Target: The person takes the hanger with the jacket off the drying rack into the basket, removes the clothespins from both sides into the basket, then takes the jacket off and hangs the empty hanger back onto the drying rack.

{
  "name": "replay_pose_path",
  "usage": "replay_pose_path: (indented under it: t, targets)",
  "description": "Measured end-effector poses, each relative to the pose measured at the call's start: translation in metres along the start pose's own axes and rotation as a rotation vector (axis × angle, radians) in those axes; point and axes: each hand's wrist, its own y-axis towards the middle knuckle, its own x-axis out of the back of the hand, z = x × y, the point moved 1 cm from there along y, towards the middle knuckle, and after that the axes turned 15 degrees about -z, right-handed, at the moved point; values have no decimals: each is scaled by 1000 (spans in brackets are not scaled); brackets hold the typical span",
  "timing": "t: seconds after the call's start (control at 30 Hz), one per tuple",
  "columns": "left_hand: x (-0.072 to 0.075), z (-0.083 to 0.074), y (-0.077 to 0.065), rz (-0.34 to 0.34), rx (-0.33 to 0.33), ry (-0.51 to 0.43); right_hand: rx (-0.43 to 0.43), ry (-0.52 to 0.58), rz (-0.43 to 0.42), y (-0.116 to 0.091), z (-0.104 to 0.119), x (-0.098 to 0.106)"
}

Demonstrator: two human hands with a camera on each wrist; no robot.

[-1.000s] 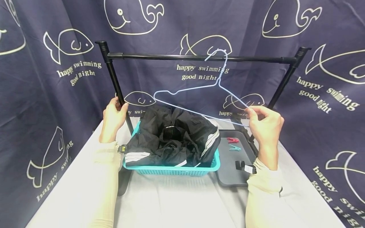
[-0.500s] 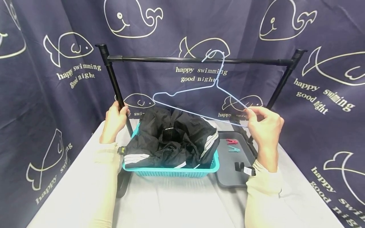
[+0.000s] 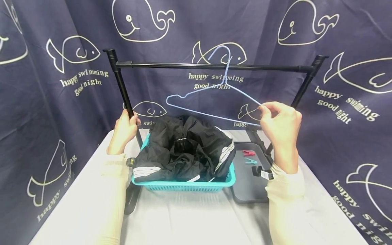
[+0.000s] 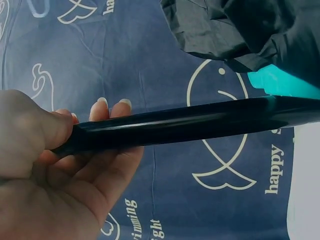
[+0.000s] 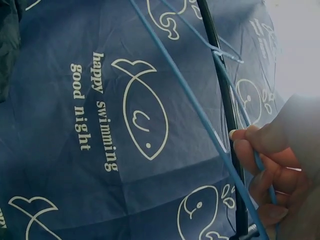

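A light-blue wire hanger [image 3: 196,111] is pinched at its right shoulder by my right hand [image 3: 281,127]. Its hook rises above the black crossbar [image 3: 171,64] of a rack; whether it touches the bar I cannot tell. In the right wrist view, thumb and fingers grip the hanger wire [image 5: 190,95]. My left hand [image 3: 123,131] holds the rack's left post [image 3: 122,86], and in the left wrist view the fingers curl round that dark tube [image 4: 190,121]. Between the hands, black clothing [image 3: 183,153] with white stripes lies heaped in a turquoise basket [image 3: 183,185].
A grey tray [image 3: 245,190] sits right of the basket, bearing a red clothespin [image 3: 248,153] and a teal clothespin [image 3: 251,161]. The rack's right post [image 3: 303,90] stands behind my right hand. A navy curtain [image 3: 183,20] hangs behind the white-covered table [image 3: 190,217].
My right hand has moved up and slightly left with the hanger, so the hook is now higher over the crossbar. My left hand keeps its hold on the post.
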Motion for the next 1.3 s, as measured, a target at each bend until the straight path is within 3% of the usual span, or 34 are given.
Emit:
replay_pose_path:
  t: [0.17, 0.57, 0.8, 1.3]
  targets:
    - [0, 1, 0, -4, -10, 2, -35, -39, 43, 1, 4, -5]
    - [2, 1, 2, -5, 1, -10, -21, -32, 52, -4, 5, -8]
    - [0, 2, 2, -5, -15, -8, 5, -58, 83, -14, 2, -3]
    - [0, 3, 2, 1, 0, 10, -47, -15, 144, -33, -10, -8]
